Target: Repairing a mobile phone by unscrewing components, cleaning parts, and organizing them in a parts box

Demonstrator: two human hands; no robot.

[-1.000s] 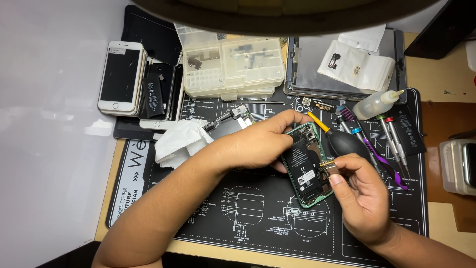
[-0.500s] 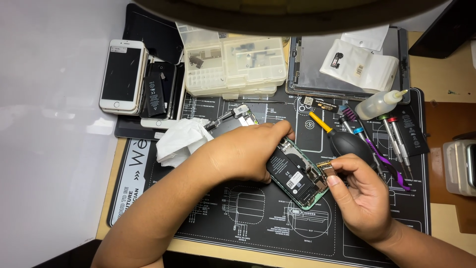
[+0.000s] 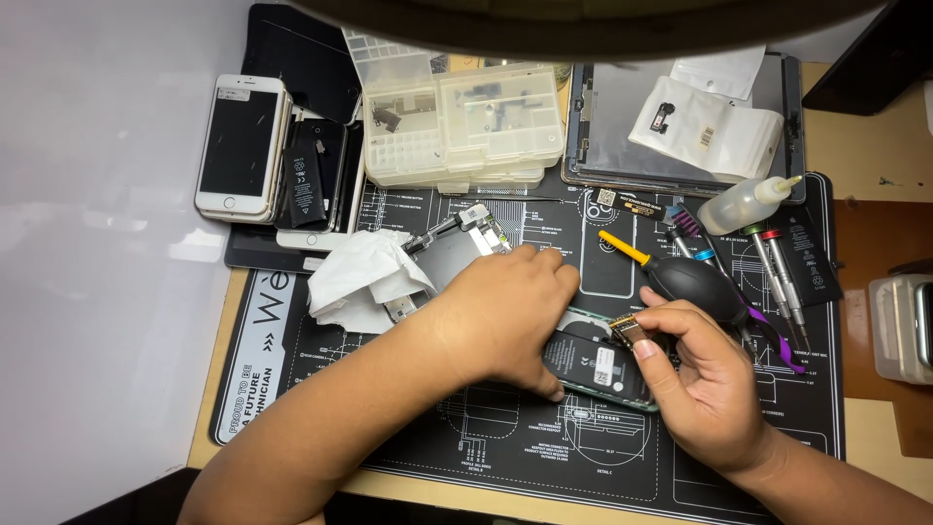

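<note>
A white phone lay face up at the far left, beside a crumpled white tissue on the black work mat. The left hand lay curled, fingers down, over the opened phone, pinning it to the mat near the centre. The right hand pinched a small gold-coloured part between thumb and forefinger, just above the phone's upper edge. A black rubber air blower sat just behind that hand, with screwdrivers further right.
</note>
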